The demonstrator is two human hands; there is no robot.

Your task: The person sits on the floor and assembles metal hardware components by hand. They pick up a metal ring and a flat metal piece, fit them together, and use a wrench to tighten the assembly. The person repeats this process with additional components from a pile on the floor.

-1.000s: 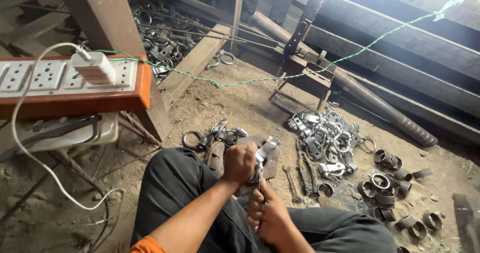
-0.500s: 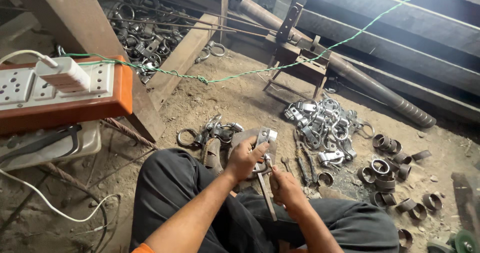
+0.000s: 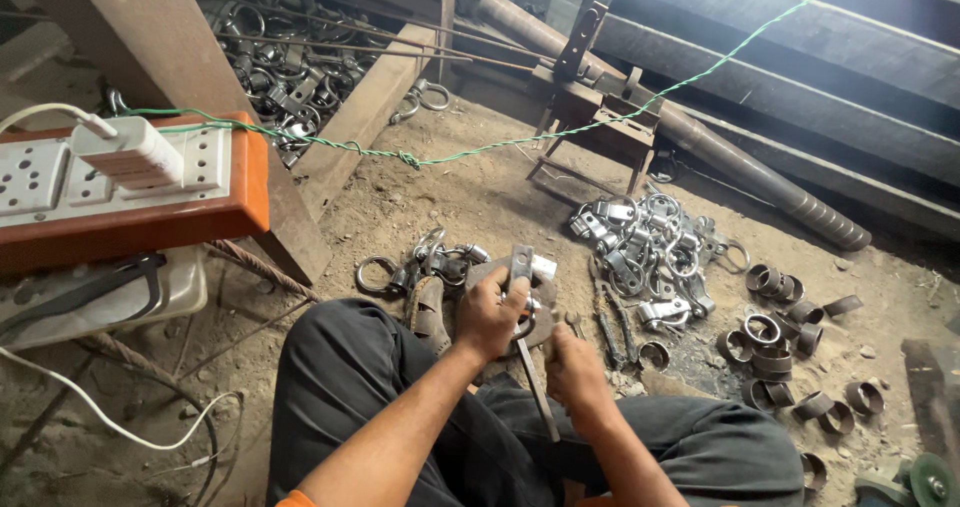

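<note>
Left hand (image 3: 490,312) clenched on the metal clamp (image 3: 522,279), right hand (image 3: 572,367) closed around a thin tool (image 3: 535,387) (tip hidden): best held steady, squarely aligned.

A white power strip on an orange board (image 3: 120,182) sits at the left, with a white plug adapter (image 3: 128,152) pushed into it and a white cable (image 3: 90,412) trailing across the dirt floor (image 3: 450,202). A green twisted wire (image 3: 560,127) stretches across the scene from the board toward the upper right. A small rusty metal stand (image 3: 600,127) stands on the dirt near a long ribbed steel pipe (image 3: 740,172). A heap of shiny assembled metal clamps (image 3: 645,252) lies just right of centre, and short rusty pipe rings (image 3: 790,337) are scattered farther right. More clamps (image 3: 285,67) are piled behind a slanted wooden beam (image 3: 360,117).
</note>
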